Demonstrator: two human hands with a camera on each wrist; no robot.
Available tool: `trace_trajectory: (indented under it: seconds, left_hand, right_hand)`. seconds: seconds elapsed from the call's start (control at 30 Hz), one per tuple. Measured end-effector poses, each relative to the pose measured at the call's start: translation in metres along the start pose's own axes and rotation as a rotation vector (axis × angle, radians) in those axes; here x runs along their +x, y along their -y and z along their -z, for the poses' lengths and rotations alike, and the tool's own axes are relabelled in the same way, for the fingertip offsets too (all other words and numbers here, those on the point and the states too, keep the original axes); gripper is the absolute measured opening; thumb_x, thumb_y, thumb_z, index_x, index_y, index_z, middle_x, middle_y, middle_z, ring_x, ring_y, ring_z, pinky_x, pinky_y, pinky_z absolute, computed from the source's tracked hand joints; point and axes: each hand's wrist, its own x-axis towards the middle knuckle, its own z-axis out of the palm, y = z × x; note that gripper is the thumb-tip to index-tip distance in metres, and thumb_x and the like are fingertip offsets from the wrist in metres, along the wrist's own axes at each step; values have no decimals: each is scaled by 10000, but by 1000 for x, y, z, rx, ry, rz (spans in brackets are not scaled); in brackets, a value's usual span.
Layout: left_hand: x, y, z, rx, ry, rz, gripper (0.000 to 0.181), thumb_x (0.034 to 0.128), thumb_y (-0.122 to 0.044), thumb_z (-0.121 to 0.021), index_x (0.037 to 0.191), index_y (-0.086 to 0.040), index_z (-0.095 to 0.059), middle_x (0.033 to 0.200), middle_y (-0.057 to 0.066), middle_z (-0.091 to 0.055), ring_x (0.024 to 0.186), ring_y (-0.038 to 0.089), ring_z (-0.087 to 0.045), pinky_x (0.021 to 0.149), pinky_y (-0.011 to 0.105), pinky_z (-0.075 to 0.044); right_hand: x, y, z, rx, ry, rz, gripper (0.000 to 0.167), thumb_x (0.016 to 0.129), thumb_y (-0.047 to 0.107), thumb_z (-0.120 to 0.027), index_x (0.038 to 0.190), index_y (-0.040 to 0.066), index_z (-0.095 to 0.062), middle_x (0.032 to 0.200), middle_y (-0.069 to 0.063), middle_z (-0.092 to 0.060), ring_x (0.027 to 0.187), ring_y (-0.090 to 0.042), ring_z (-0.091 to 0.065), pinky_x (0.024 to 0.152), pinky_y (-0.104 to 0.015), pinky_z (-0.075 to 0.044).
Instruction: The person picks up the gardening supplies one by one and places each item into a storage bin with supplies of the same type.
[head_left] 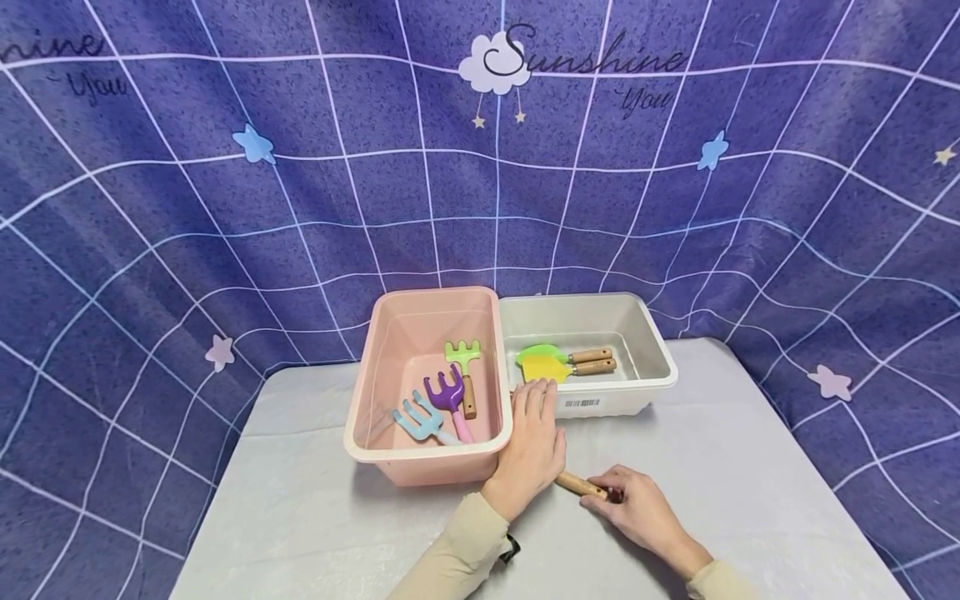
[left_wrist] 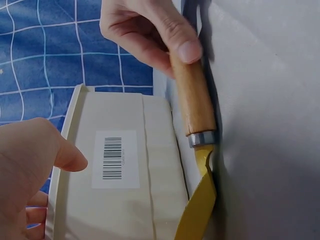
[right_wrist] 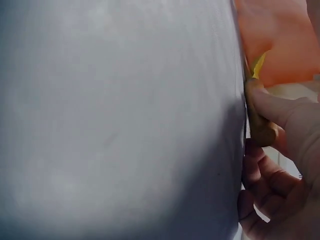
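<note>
My right hand [head_left: 633,504] pinches the wooden handle [left_wrist: 195,95] of a small yellow garden trowel lying low at the tabletop. Its yellow blade [left_wrist: 197,212] shows in the left wrist view, but my left hand hides it in the head view. That left hand [head_left: 531,446] has extended fingers and lies over the corner where a pink bin [head_left: 427,455] and a white bin [head_left: 663,367] meet. In the left wrist view its thumb is beside the white bin's barcode label [left_wrist: 116,160]. Exact contact with either rim is unclear.
Inside the pink bin lie a green rake [head_left: 463,353], a purple fork [head_left: 447,392] and a light blue fork [head_left: 423,421]. The white bin holds a green trowel [head_left: 536,352] and a yellow one [head_left: 543,369], both wooden-handled. A patterned blue curtain [head_left: 600,208] hangs behind the table [head_left: 300,517].
</note>
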Motion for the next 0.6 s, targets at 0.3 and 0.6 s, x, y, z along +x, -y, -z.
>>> trace_trajectory:
  seconds: [0.3,0.6]
  left_hand:
    - [-1,2,-4,49,-34,-24,804,892,-384,-721,1543,2,-449,1476,131,-554,1409,299,-489,1263,457,-349]
    - [-1,2,-3,39,-12,-19,799,902,-382,-715,1551,-5,-442,1480,124,-549,1420,297,-486,1268,444,-342]
  right_hand:
    - [-3,-4,0,122,-142,-23,291,851,199,-897,1117,97,-840,871,52,-788,639,43,-539,572,-202,-484]
    - [-2,-8,4,192,-156,-8,277,859,205,-893,1115,112,-842,806,93,-761,592,25,-538,536,-224,-488]
